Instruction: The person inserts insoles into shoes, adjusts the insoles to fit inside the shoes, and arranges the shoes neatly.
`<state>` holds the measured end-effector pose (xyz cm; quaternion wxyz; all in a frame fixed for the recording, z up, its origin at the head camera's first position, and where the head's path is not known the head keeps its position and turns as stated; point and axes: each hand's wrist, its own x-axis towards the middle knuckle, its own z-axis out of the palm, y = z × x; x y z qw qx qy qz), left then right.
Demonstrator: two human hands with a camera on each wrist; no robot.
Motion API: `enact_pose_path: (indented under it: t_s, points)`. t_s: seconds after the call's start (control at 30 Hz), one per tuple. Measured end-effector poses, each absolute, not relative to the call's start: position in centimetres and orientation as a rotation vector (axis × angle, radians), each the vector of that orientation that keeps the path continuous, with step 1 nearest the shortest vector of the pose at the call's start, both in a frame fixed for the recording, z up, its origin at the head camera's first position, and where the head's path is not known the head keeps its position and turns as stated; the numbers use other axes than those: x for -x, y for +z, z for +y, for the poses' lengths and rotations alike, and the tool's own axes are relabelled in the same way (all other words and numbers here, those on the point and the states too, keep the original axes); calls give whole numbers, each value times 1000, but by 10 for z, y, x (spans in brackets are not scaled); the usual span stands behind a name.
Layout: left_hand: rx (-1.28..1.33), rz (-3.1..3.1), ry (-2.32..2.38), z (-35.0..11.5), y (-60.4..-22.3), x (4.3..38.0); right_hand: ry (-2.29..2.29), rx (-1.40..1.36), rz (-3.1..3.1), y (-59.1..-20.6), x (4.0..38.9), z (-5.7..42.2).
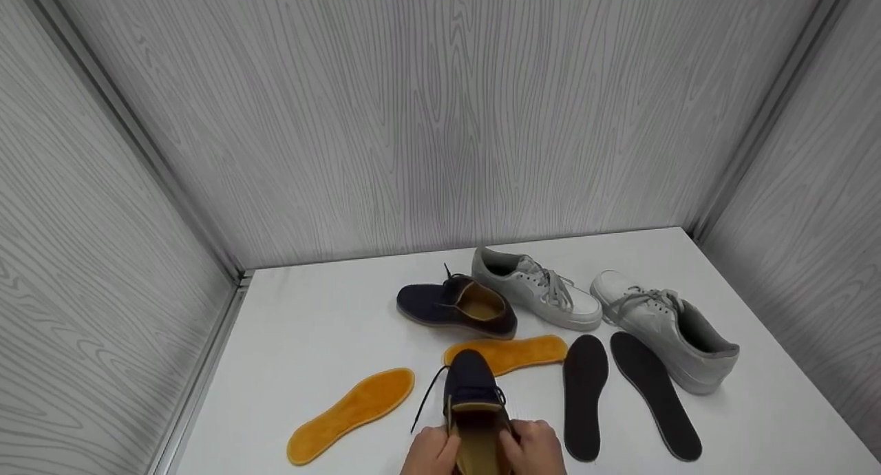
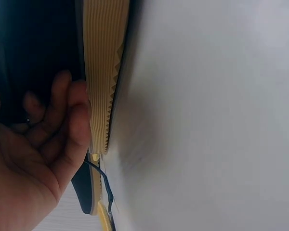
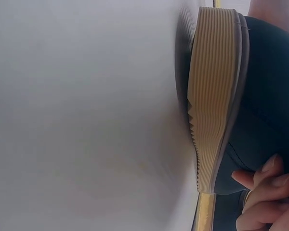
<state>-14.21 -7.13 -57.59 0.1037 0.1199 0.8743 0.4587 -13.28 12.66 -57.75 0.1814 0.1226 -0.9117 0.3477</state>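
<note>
A navy lace-up shoe points away from me at the front of the table, its tan inside facing up. My left hand grips the left edge of its opening, thumb over the rim. On the opposite edge, my right hand pinches the collar the same way. In the left wrist view, curled fingers press the navy upper just above the ribbed tan sole. The right wrist view shows fingers against the other side. A loose lace hangs to the shoe's left.
Orange insoles lie left and just beyond the shoe. Two dark insoles lie to the right. Farther back are the other navy shoe and two white sneakers. Wood-grain panels enclose the white table.
</note>
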Motion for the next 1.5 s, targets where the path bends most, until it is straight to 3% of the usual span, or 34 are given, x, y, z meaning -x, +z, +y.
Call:
enact_pose_path:
  t_s: [0.63,1.5]
  points:
    - [-342,2705,1308,-76,-573,156,981,-292,-2650,-575,153,118]
    - [-289,2718,1262,-75,-571,153,1062,-241,-2746,-570,155,126]
